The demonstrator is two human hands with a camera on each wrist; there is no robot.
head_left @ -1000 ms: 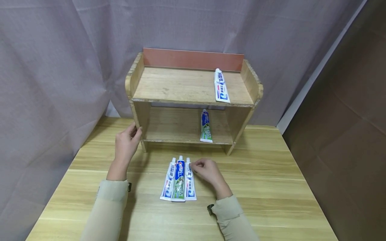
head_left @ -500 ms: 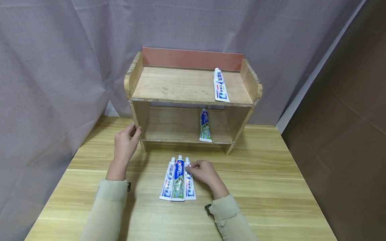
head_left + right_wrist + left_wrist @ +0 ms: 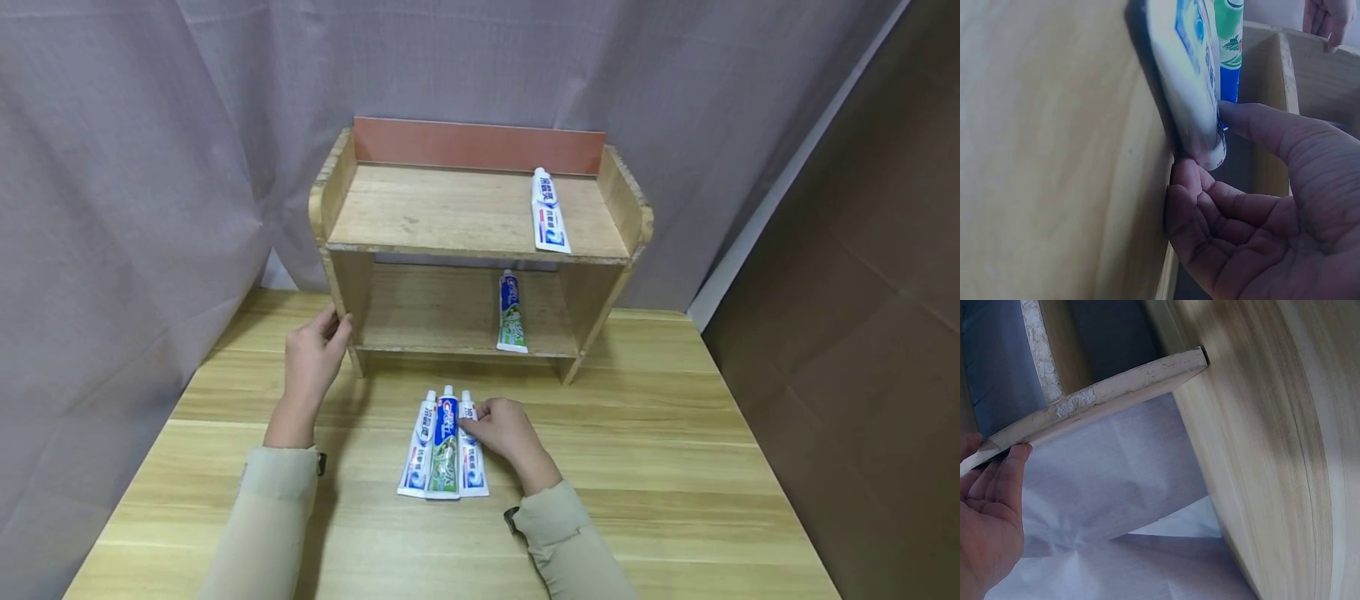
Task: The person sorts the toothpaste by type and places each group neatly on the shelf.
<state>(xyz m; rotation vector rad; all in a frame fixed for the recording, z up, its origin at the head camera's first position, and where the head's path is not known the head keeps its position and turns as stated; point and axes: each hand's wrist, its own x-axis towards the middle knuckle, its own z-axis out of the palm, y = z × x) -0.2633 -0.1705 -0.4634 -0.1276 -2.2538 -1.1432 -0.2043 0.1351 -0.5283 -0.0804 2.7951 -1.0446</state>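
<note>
Three toothpaste tubes lie side by side on the table, caps away from me: a white tube [image 3: 417,462] on the left, a blue-and-green tube [image 3: 444,458] in the middle and another white tube [image 3: 472,471] on the right. My right hand [image 3: 510,433] pinches that right-hand white tube near its cap; in the right wrist view the thumb [image 3: 1260,125] is on one side and fingertips on the other. With my left hand [image 3: 312,358] I grip the left side panel [image 3: 1104,394] of a small wooden shelf [image 3: 435,208], thumb and fingers on its front edge.
On the shelf's top board lies a white toothpaste tube [image 3: 551,217], right of the middle. A blue-and-green tube [image 3: 512,317] lies on the lower board. Behind the wooden table [image 3: 675,433] hangs a grey curtain [image 3: 480,58]; a brown cloth [image 3: 862,292] is at the right.
My right hand has moved slightly left, its thumb now further across the right-hand white tube near the cap. The left hand has stayed on the shelf's side panel.
</note>
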